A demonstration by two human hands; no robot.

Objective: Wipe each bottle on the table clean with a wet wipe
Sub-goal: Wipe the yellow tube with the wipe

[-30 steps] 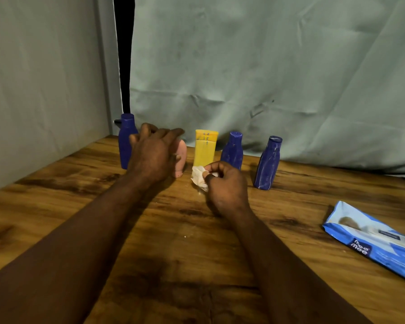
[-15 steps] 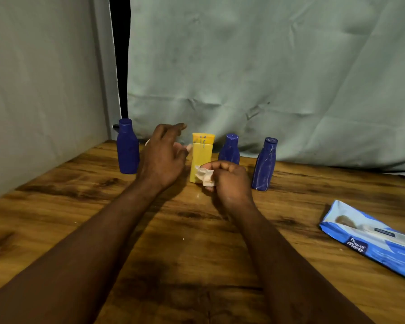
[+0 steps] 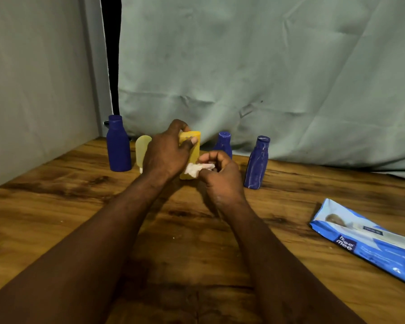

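Blue comes first: a tall blue bottle (image 3: 118, 146) stands on the wooden worktop (image 3: 56, 206), well to the left of the fingers. Next is a pale bottle (image 3: 142, 148), just beside the left hand (image 3: 166, 155) and partly hidden by it. That hand's fingers (image 3: 192, 140) are curled round the top of the yellow bottle (image 3: 195, 153), which stands upright between the two hands. The right hand (image 3: 222, 181) pinches a crumpled wet wipe (image 3: 195, 170) in its fingers (image 3: 212, 157), and the wipe seems to press on the low part of the yellow bottle. Just behind the right fingers is a small blue bottle (image 3: 224, 142). To their right stands a streaky blue bottle (image 3: 257, 162). Far to the right lies the pack of wipes (image 3: 365, 239).

What could go wrong? The bottles stand close together. If the left hand tips or swings the yellow bottle fast, it could bump the pale bottle and knock it over. The wipe is bunched up small, so it may miss spots.
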